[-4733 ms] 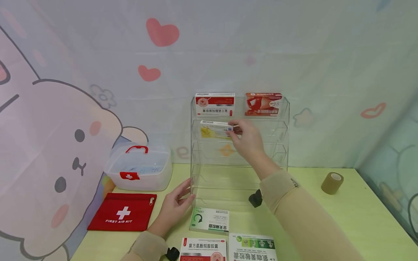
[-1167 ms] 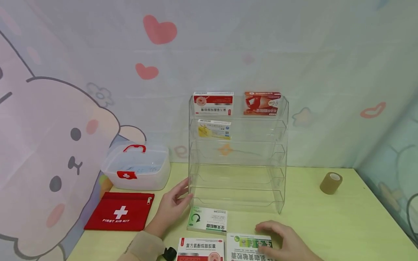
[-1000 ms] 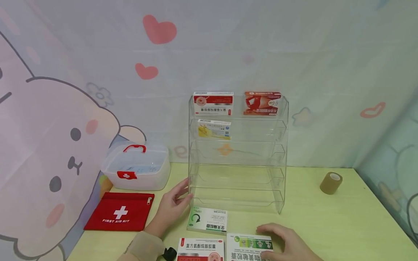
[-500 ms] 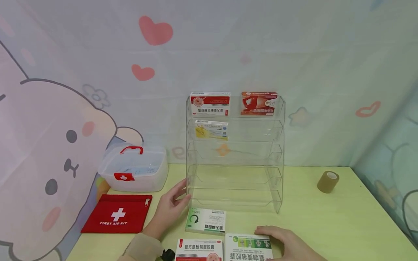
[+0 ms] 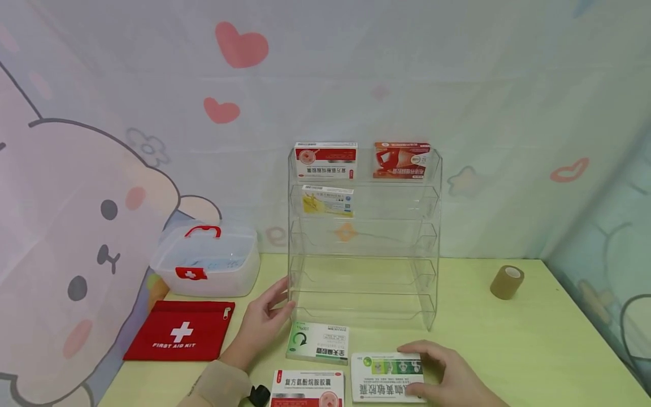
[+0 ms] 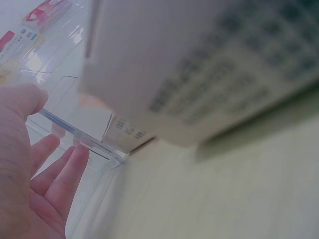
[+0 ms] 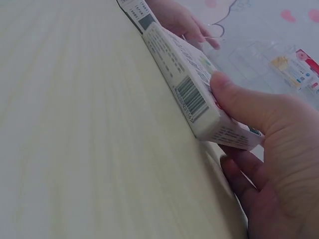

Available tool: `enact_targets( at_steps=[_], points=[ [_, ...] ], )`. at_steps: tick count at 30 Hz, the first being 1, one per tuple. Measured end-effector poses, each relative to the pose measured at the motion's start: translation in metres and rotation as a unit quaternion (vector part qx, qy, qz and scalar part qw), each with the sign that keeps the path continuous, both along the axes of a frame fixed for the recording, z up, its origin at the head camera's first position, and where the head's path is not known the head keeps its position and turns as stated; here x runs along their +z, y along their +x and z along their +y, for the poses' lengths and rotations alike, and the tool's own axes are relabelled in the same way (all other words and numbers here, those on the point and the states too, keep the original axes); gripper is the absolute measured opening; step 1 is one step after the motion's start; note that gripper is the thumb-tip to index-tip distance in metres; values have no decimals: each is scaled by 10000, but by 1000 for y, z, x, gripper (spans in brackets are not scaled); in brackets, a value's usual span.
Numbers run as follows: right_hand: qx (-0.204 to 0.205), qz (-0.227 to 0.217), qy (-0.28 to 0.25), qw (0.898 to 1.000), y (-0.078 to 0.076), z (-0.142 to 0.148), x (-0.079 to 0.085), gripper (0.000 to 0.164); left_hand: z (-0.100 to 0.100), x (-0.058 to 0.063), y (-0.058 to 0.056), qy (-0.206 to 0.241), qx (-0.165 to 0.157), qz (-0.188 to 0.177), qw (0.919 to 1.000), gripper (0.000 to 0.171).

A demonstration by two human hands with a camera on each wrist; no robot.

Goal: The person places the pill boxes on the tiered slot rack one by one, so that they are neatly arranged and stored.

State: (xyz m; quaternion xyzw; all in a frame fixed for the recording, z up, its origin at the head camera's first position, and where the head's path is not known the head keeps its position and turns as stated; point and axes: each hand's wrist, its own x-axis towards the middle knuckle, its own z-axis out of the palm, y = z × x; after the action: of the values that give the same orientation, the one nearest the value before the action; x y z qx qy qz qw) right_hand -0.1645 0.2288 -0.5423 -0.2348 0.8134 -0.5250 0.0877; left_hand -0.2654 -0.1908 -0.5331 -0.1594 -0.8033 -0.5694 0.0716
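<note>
Right hand [image 5: 447,373]: since the earliest frame yours has come down from the second tier of the clear rack [image 5: 366,293], and over the last half second the green-strip box [image 5: 381,384] has shifted slightly toward that rack.
Right grip: you pinch the green-strip box by its right end, thumb and fingers parted only by the box; you cannot tell from these views whether its underside is off the worktop [image 5: 483,339].
Green-strip box: in front of the rack, printed face up, just right of the lower red-and-white box [image 5: 307,390].
Left hand [image 5: 261,325]: yours holds the rack's left side panel near the bottom, thumb to one side of it and fingers to the other, a loose grip.
Rack tiers: on top you have a red-and-white box [image 5: 326,161] at left and an orange-red box [image 5: 401,160] at right; the yellow-and-white box [image 5: 328,202] now stands in the second tier, left side.
Green-and-white carton [image 5: 317,342]: flat on the worktop, just before the rack's front left.
Left of you: a red first aid pouch [image 5: 179,333] lies before a translucent case [image 5: 213,277] with a red handle.
Right of you: a tan roll [image 5: 507,282] stands well apart from the rack.
</note>
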Motion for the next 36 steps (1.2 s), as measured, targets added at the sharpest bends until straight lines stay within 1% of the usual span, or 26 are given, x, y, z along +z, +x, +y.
enact_targets(
  at_steps=[2, 4, 10, 15, 18, 23, 26, 30, 33, 36],
  points=[
    [-78, 251, -101, 9996, -1, -1, -2, 64, 0, 1, 0, 8, 4, 4, 10000, 61],
    [-131, 386, -180, 9990, -2, -1, -3, 65, -1, 1, 0, 22, -5, -2, 10000, 60],
    [-218, 399, -385, 9982, -5, 1, -6, 70, 0, -1, -2, 142, -56, -4, 9999, 59],
    [-194, 366, -625, 9972, -6, 3, -8, 65, -1, -2, -2, 208, -94, 8, 9997, 59],
    [-331, 195, -771, 9963, -6, 3, -8, 62, -1, -3, -2, 181, -65, -30, 9998, 60],
    [-560, 169, -1010, 9932, -6, 3, -9, 58, -1, -3, 0, 68, 36, -141, 9999, 61],
    [-692, 106, -1134, 9911, -6, 2, -7, 58, -2, -3, 0, 24, 64, -161, 9998, 61],
    [-1016, -61, -1198, 9876, -4, -2, -2, 58, -2, -3, 1, 41, 80, -123, 9999, 60],
    [-1250, 108, -1175, 9851, -3, -4, 3, 55, -2, -2, 1, 76, 91, -95, 9999, 60],
    [-1382, 558, -1130, 9824, -3, -6, 8, 50, -1, -1, -1, 90, -12, 3, 10000, 61]
  ],
)
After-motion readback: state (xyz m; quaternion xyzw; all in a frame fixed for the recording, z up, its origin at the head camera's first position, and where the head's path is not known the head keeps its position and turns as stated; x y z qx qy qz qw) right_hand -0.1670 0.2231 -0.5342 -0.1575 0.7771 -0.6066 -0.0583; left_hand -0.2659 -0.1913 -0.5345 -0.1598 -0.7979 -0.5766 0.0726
